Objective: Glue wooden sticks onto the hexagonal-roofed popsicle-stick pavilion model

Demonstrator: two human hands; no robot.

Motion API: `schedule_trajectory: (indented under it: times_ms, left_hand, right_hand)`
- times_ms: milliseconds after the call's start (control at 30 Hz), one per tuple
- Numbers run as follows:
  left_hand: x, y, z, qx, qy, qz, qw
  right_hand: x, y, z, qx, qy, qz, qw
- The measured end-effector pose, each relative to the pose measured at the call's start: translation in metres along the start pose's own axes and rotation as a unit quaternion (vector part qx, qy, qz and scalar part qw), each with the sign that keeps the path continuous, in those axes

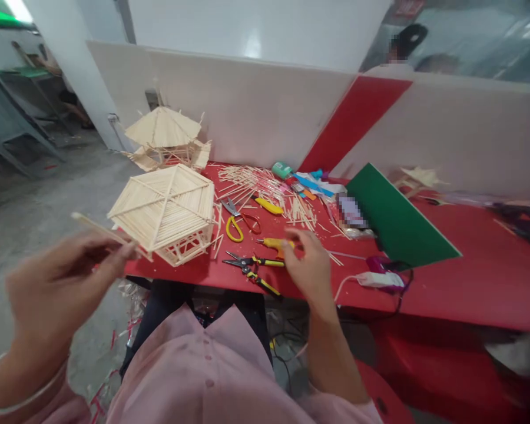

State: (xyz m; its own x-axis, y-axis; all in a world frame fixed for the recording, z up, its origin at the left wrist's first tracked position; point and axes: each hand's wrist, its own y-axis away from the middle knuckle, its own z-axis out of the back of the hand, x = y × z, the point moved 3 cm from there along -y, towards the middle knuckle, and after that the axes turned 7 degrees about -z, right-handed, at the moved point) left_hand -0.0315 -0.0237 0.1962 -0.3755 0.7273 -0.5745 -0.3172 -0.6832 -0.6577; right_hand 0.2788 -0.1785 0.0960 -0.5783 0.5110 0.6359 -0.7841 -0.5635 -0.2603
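Pinched between the thumb and fingers of my left hand [66, 277] is a thin pale wooden stick [95, 226], tilted and slightly blurred. Just right of it stands a pavilion model [168, 206] with a six-sided roof of stick rows. My right hand [309, 262] is over the table with its fingers curled at the back of a yellow hot glue gun [271, 242], whose nozzle points left. The hand hides the rear of the gun. Black-and-yellow pliers [247, 268] lie open in front of it, and scissors [235, 227] with yellow and red handles lie behind.
A second pavilion model [163, 132] stands at the back left. Piles of loose sticks [251, 179], a yellow cutter [268, 205] and a green bottle [281, 170] lie on the red table [481, 282]. A phone [352, 211] and a green board [400, 221] are further right.
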Motion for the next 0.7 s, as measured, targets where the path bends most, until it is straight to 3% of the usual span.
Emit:
schedule_trajectory:
  times_ms: [33,67,133,200,300,433,567,700]
  left_hand:
    - [0.003,-0.004,0.003,-0.016,0.036,0.043,0.998]
    - [0.007,-0.008,0.004,-0.024,0.073,0.068,0.995]
    - [0.017,-0.015,0.003,0.02,0.162,0.076,0.984]
    - [0.028,-0.019,0.002,0.053,0.194,0.081,0.976]
    - [0.037,-0.017,0.002,0.074,0.2,0.086,0.973]
    - [0.039,-0.012,0.003,0.067,0.22,0.071,0.971]
    - [0.045,-0.015,0.004,0.057,0.23,0.049,0.97]
    - [0.054,-0.017,-0.002,0.078,0.228,0.018,0.97]
  right_hand:
    - [-0.03,-0.004,-0.007,0.038,0.068,-0.098,0.992]
    - [-0.053,-0.008,-0.015,0.069,0.084,-0.135,0.985]
    - [-0.085,-0.018,-0.031,0.121,0.088,-0.163,0.975]
    - [-0.1,-0.027,-0.044,0.157,0.085,-0.177,0.968]
    - [-0.105,-0.034,-0.052,0.182,0.067,-0.185,0.963]
    - [-0.105,-0.034,-0.049,0.171,0.034,-0.192,0.966]
    - [-0.104,-0.024,-0.036,0.131,0.02,-0.2,0.971]
    - [-0.084,-0.012,-0.01,0.029,0.005,-0.211,0.977]
